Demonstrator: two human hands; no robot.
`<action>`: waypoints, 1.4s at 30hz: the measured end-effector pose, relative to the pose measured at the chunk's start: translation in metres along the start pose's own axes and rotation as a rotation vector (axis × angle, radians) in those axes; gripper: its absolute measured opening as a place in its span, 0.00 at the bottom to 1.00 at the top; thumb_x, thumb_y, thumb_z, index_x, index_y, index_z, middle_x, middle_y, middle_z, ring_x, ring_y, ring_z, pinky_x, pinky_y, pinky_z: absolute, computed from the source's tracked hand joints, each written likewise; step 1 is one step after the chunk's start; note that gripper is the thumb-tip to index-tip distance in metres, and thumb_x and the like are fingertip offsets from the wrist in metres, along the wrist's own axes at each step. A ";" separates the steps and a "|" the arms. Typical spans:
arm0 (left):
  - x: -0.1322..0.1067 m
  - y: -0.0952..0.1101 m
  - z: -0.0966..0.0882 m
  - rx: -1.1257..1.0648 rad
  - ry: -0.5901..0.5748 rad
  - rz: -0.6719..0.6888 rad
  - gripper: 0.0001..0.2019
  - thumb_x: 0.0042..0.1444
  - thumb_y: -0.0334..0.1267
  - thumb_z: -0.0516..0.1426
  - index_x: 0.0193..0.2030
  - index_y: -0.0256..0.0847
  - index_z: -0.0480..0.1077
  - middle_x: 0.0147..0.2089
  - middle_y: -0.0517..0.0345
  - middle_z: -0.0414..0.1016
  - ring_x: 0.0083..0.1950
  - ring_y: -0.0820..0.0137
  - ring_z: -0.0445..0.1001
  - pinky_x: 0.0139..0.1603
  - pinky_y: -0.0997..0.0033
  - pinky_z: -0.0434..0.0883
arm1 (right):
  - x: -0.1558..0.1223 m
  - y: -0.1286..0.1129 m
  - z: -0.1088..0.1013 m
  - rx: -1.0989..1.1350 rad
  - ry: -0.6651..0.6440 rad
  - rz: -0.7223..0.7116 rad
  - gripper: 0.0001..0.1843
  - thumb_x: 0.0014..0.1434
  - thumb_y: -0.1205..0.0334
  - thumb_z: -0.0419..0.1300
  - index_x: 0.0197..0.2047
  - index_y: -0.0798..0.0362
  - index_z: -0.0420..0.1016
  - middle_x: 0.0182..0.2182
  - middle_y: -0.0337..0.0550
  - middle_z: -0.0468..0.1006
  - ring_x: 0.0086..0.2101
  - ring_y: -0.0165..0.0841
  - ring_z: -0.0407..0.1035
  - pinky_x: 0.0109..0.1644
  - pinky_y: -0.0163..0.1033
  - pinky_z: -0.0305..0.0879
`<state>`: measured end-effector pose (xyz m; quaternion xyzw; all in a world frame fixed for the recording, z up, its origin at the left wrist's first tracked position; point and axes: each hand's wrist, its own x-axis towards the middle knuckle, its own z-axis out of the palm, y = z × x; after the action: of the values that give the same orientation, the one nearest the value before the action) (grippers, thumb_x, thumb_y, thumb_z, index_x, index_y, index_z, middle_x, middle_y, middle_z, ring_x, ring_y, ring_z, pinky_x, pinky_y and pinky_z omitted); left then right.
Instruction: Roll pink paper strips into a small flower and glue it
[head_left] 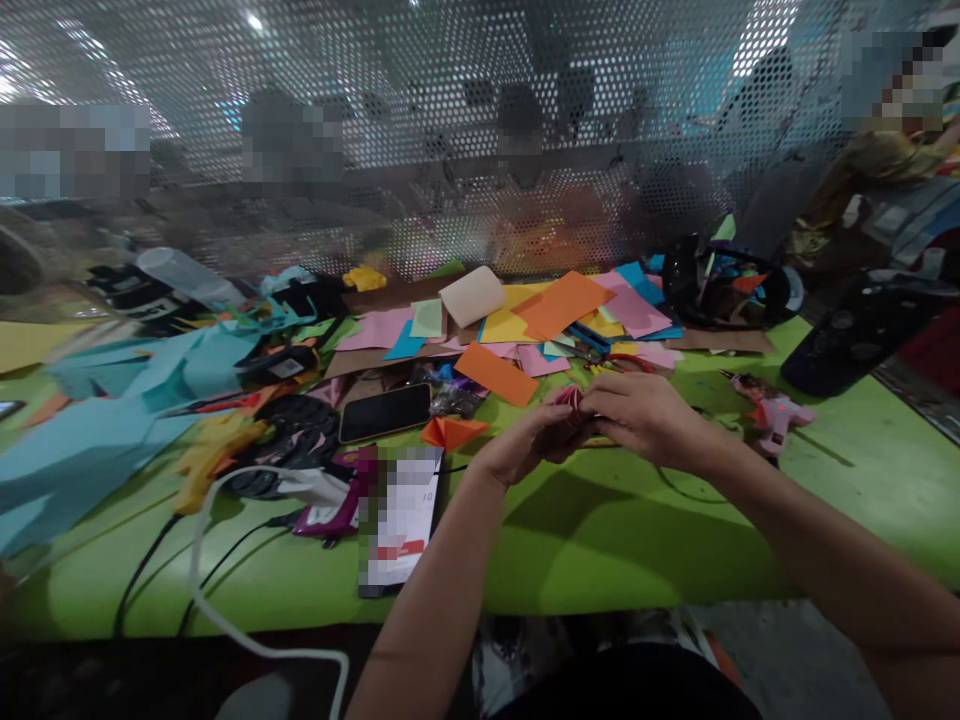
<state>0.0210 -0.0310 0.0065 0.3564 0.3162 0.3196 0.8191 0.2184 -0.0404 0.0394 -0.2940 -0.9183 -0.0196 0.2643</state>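
Note:
Above the green table (600, 560), my left hand (529, 440) is closed around a small piece of rolled pink paper (571, 398). My right hand (637, 410) meets it from the other side, its fingers bent and pressed onto the same pink paper. Most of the paper is hidden by the fingers. Just left of my hands are a folded orange paper piece (452, 432) and an orange sheet (495, 374). Pliers with red handles (628, 364) lie right behind my right hand. A pink glue gun (780, 418) rests farther right.
Coloured paper sheets (566, 305) and a cream roll (472, 296) lie along the back. On the left are a yellow glue gun (214, 455), a purple power strip (330, 512) with cables, and a dark phone (386, 412). A black bottle (847, 340) lies tilted at right.

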 end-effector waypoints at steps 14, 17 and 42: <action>-0.004 0.004 -0.003 0.024 0.008 0.123 0.22 0.42 0.44 0.68 0.44 0.43 0.70 0.39 0.60 0.75 0.40 0.73 0.76 0.38 0.78 0.70 | -0.002 0.003 -0.009 0.329 0.169 0.090 0.06 0.62 0.67 0.62 0.43 0.51 0.76 0.38 0.44 0.78 0.39 0.34 0.73 0.42 0.36 0.68; -0.005 0.005 -0.001 0.061 -0.003 0.138 0.23 0.42 0.45 0.67 0.45 0.42 0.70 0.37 0.60 0.74 0.37 0.73 0.75 0.32 0.79 0.66 | -0.003 0.005 -0.007 0.350 0.214 0.116 0.04 0.62 0.66 0.62 0.41 0.51 0.77 0.36 0.44 0.78 0.38 0.33 0.73 0.42 0.37 0.68; -0.002 0.001 -0.005 0.134 0.001 0.092 0.19 0.44 0.40 0.65 0.45 0.42 0.71 0.40 0.60 0.73 0.40 0.71 0.72 0.40 0.76 0.69 | -0.002 -0.005 -0.002 0.000 0.095 -0.015 0.07 0.62 0.70 0.56 0.38 0.52 0.75 0.35 0.43 0.79 0.34 0.32 0.71 0.36 0.36 0.59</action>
<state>0.0161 -0.0301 0.0053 0.4244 0.3206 0.3349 0.7778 0.2177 -0.0457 0.0405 -0.2860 -0.9069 -0.0357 0.3074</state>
